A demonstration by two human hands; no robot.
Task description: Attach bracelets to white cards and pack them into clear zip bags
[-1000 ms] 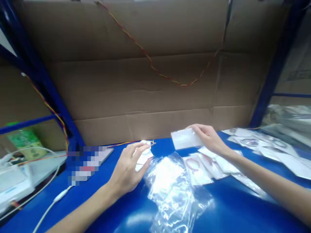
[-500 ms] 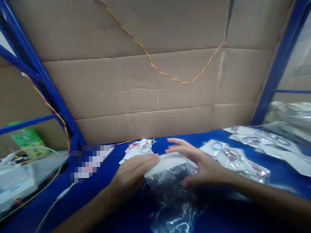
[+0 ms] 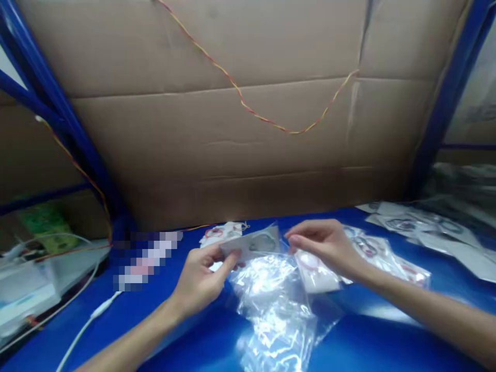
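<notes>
Since the earlier frame, the left hand (image 3: 205, 276) has been shifted off the pile of clear bags (image 3: 273, 299), and the spread fingers of the right hand (image 3: 325, 245) have been drawn together. 1 card (image 3: 248, 245) with a dark loop (image 3: 263, 242) is now presented between the 2 hands.

The card is gripped at its left end between the thumb and fingers of the left hand and is held at the far edge of the clear bags. The right thumb and fingertips are closed near the card's right end; whether film is pinched there cannot be told.

Bagged cards (image 3: 315, 274) are located below and beside the right hand. Cards with coloured loops (image 3: 213, 234) are placed beyond the left hand. Further cards (image 3: 411, 225) are spread at the far right of the blue table (image 3: 372, 343).
</notes>
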